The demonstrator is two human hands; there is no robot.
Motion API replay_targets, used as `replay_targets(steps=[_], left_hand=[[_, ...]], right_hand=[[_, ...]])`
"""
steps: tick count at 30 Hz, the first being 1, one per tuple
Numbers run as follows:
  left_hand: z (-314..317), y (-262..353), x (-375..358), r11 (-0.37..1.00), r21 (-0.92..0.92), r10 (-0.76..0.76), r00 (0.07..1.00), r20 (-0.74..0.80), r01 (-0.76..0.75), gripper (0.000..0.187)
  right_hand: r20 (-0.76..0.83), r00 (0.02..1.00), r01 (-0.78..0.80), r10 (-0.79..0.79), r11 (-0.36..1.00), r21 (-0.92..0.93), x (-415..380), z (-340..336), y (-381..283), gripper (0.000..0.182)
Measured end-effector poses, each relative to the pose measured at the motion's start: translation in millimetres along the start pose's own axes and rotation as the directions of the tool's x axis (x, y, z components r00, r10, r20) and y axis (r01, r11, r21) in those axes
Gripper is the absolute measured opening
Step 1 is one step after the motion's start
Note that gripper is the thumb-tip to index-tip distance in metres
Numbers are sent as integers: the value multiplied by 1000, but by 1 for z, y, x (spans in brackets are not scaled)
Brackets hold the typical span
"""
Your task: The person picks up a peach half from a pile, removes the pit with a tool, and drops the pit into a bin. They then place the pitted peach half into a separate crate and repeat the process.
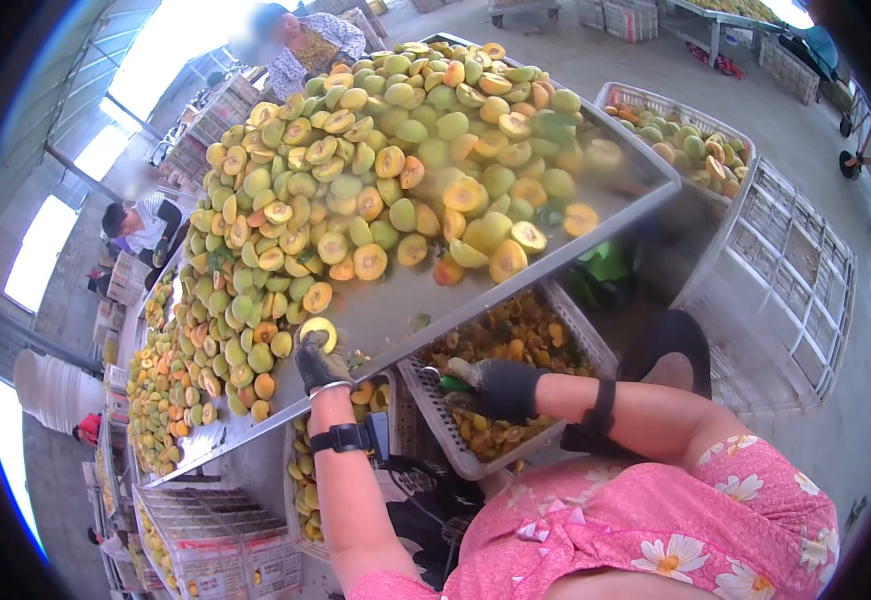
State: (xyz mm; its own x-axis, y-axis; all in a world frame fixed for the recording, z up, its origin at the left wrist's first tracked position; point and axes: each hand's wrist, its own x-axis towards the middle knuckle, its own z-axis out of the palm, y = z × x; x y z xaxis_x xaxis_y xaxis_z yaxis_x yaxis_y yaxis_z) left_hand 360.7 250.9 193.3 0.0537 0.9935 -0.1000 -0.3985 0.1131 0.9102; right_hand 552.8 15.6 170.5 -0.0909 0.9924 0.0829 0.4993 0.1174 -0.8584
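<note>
My left hand (322,362), in a dark glove, is at the near edge of a metal table (396,318). Its fingers are closed on a halved apricot (319,332), the cut yellow face showing. A large heap of green and yellow apricots (356,190), many of them halved, covers most of the tabletop. In a black glove, my right hand (504,388) is closed around a small tool with a green handle (454,384); its working end cannot be made out. That hand hovers over a grey plastic crate (586,335) of orange-yellow fruit pieces, below the table edge.
Another crate (306,470) with apricot halves stands under the table by my left forearm. A filled crate (746,145) sits to the right, near a white crate on its side (776,290). Two people (311,45) work across the table and farther left.
</note>
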Motion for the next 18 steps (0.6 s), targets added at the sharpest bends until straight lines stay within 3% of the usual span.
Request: replay_targets(steps=[5,7,8,9,12,13,16,18], left_hand=[[53,-14,-97,882,-442,-17,950,312,161,27],[71,-18,-127,814,-502,-136,935,327,294,29],[75,-21,-136,772,-528,-194,922,335,354,32],[76,-29,-139,758,-522,-226,908,352,391,39],[83,-42,-151,868,-350,-186,885,426,351,35],[89,-44,-152,874,-332,-250,915,317,354,32],[91,-48,-152,863,-304,-281,884,375,403,31],[102,-43,-162,893,-286,-252,912,323,347,31]], right_hand=[[-198,973,127,-121,992,14,1,-8,-4,28],[-293,938,193,-186,981,-5,0,-10,-1,28],[-270,952,146,-142,989,-4,-2,-12,-2,30],[-246,964,102,-99,995,-3,-4,-16,-4,32],[-220,975,29,-20,999,35,-12,-27,-20,45],[-218,976,15,-2,998,55,-14,-31,-24,51],[-183,983,-6,10,1000,22,-15,-36,-26,64],[-154,987,-41,40,999,-4,-13,-33,-21,64]])
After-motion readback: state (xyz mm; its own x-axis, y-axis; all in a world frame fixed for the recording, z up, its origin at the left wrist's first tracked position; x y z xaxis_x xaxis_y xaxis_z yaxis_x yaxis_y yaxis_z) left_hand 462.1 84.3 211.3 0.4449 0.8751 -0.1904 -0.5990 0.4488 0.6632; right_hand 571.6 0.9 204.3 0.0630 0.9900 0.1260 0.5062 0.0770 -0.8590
